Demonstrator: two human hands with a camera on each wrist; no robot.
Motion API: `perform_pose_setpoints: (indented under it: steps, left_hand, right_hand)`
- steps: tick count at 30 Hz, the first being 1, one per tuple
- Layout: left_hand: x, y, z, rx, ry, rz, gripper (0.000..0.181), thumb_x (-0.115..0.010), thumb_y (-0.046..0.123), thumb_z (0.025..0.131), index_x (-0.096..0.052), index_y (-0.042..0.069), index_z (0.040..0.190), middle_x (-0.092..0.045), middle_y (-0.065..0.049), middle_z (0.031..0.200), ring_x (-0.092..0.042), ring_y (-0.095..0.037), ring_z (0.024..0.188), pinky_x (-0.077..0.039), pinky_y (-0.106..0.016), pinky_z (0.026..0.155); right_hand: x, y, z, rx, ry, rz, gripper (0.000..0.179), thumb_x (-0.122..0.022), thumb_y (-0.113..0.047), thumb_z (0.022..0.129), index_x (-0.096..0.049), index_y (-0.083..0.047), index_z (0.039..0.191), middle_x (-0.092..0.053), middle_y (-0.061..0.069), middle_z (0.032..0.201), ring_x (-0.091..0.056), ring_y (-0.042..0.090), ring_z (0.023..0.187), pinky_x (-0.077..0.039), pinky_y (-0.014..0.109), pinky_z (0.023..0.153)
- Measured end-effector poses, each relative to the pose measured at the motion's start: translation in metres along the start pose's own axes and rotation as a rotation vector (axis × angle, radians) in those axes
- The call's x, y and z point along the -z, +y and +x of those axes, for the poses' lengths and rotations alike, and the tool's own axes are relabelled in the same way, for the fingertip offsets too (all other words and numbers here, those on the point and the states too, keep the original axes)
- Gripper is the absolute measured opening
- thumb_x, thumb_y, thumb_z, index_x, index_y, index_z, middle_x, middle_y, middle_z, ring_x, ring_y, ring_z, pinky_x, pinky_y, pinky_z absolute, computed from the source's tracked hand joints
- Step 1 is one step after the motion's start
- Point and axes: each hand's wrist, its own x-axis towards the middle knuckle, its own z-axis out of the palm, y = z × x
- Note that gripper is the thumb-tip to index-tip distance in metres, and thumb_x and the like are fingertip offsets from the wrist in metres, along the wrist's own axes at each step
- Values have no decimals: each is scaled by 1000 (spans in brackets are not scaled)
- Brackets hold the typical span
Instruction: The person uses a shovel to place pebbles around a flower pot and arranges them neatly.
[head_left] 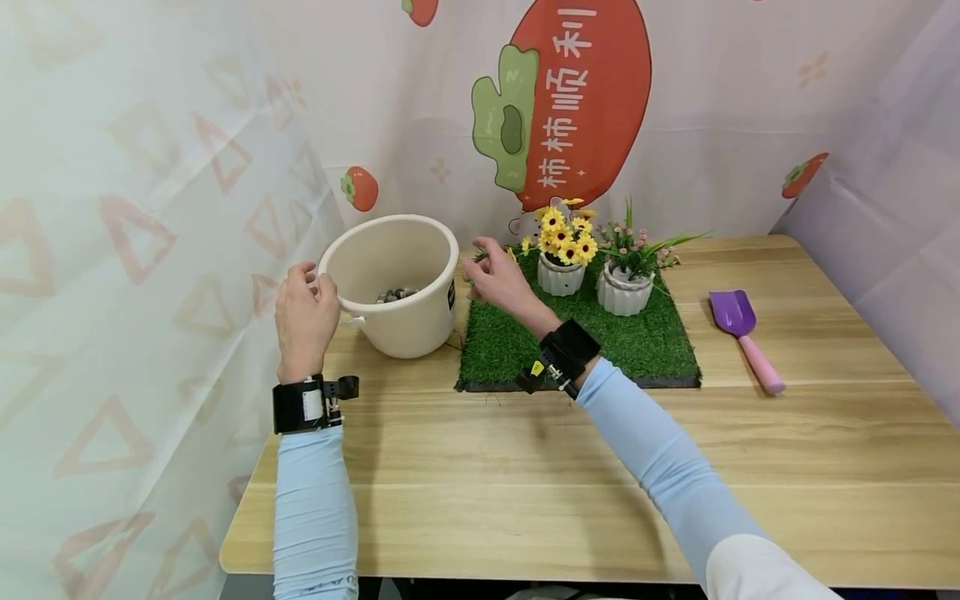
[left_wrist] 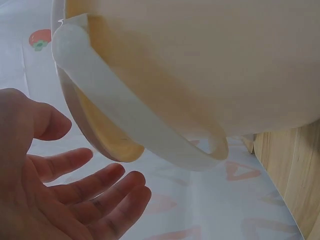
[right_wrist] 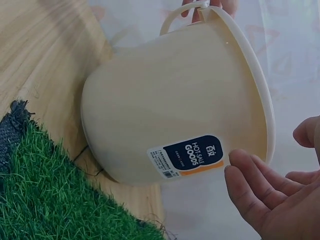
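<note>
A cream plastic bucket point(head_left: 405, 325) stands upright at the table's back left, with dark pebbles point(head_left: 396, 295) at its bottom. Its pale handle point(left_wrist: 145, 117) hangs down along the side in the left wrist view. My left hand point(head_left: 306, 321) is at the bucket's left rim; its fingers are spread and loosely bent, apart from the handle. On the other side, my right hand point(head_left: 502, 283) holds nothing, its fingers relaxed near the rim. A dark label point(right_wrist: 187, 156) on the bucket lies close to those fingertips; whether they touch the wall I cannot tell.
Under my right forearm lies a green artificial grass mat point(head_left: 495, 350). On it stand a white pot point(head_left: 561, 277) of yellow flowers and another white pot point(head_left: 624, 292) with pink flowers. A purple shovel point(head_left: 735, 313) with a pink handle lies on the wooden table point(head_left: 465, 475) to the right.
</note>
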Motion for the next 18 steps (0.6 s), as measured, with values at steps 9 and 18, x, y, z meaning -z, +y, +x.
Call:
perform_pose_setpoints:
  steps: [9,18]
  left_hand:
    - [0,-1,3,12,-13,24,56,-34,39,101,-41,7,147,-51,-24,141,-57,-40,122,-43,-55,102]
    - [-6,-3,6,41,-46,7,57,-35,37,101,-37,5,148,-51,-24,140,-56,-39,122,-44,-54,102]
  right_hand:
    - [-4,3,5,-11,2,0,62,-49,-36,102,-23,-16,155,-68,20,108,-67,22,72,-56,32,68]
    - [-8,1,8,-22,-6,-3,64,-50,-38,102,-22,-16,155,-68,20,109,-67,22,74,-56,32,67]
